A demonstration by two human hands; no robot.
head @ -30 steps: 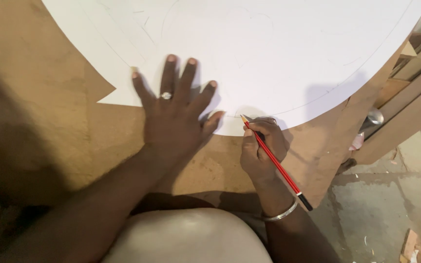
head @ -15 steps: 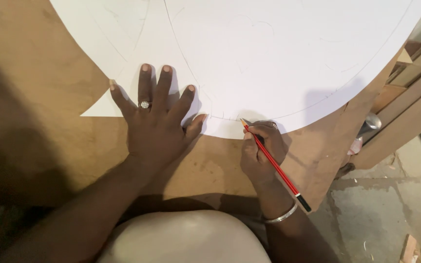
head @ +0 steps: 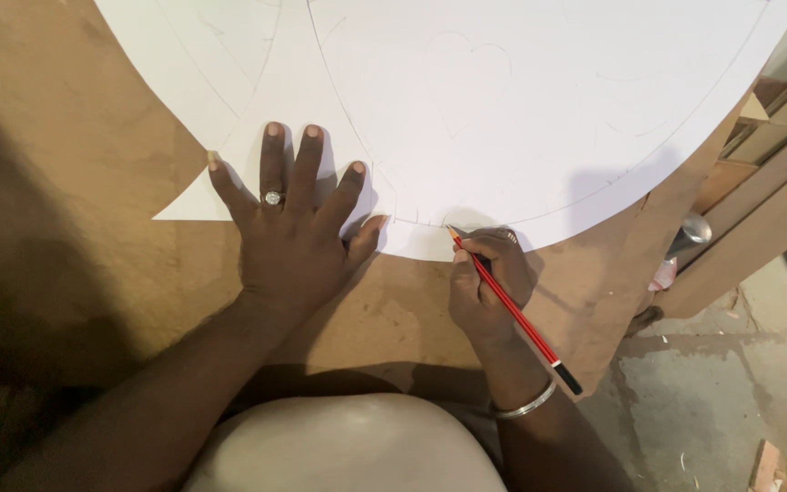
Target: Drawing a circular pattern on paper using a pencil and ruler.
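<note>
A large white sheet (head: pixel 521 118) with a curved lower edge was spread over the brown bench (head: pixel 75 228); faint pencilled arcs and a heart outline were marked on it. No package, label or sign was seen on the bench; at its right edge a small metal cylinder (head: pixel 688 233) and a red-and-white scrap (head: pixel 662 274) were lodged against stacked wooden boards (head: pixel 767 173).

The left hand (head: pixel 289 232) was laid flat with its fingers spread, the fingertips pressed on the lower part of the sheet and the palm resting on the bare bench; a ring (head: pixel 272 198) was worn on one finger. The right hand (head: pixel 492 282) was curled shut around a red pencil (head: pixel 512 308) with a black end, pinched near its point. The pencil tip was set on the sheet just inside its lower edge, just beside the left thumb, while the black end was angled back past the wrist, where a silver bangle (head: pixel 526 406) was worn.
</note>
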